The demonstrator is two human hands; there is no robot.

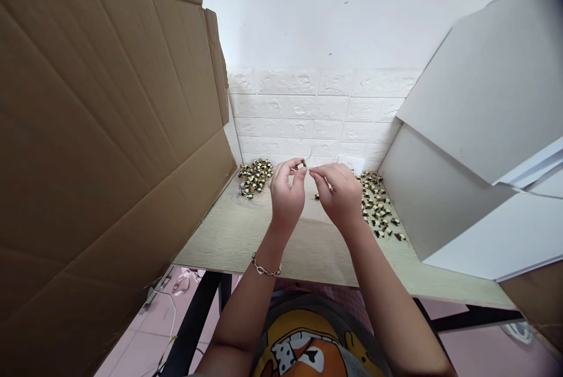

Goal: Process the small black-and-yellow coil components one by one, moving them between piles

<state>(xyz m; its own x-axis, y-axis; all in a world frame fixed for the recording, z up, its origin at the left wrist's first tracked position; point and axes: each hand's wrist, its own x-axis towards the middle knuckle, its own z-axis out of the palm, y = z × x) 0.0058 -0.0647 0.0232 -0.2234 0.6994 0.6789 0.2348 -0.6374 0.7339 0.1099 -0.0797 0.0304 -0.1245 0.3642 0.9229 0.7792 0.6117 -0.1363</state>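
My left hand (288, 186) pinches a small yellow-and-black part (301, 166), which looks like a tiny wound coil, between thumb and fingertips. Thin pale wires (309, 154) stick up from it. Close beside it, my right hand (338, 189) has thumb and forefinger pressed together near the part; what they grip is too small to make out. Both hands are held over the middle of the table. A heap of similar parts (255, 176) lies to the left, and many more parts (378, 207) are spread out at the right, partly behind my right hand.
A tall cardboard sheet (114, 101) walls off the left side of the wooden table (233, 236). White panels (484, 101) stand along the right, and a white brick-patterned wall (290, 108) closes the back. A small white paper (352, 162) is at the wall's foot.
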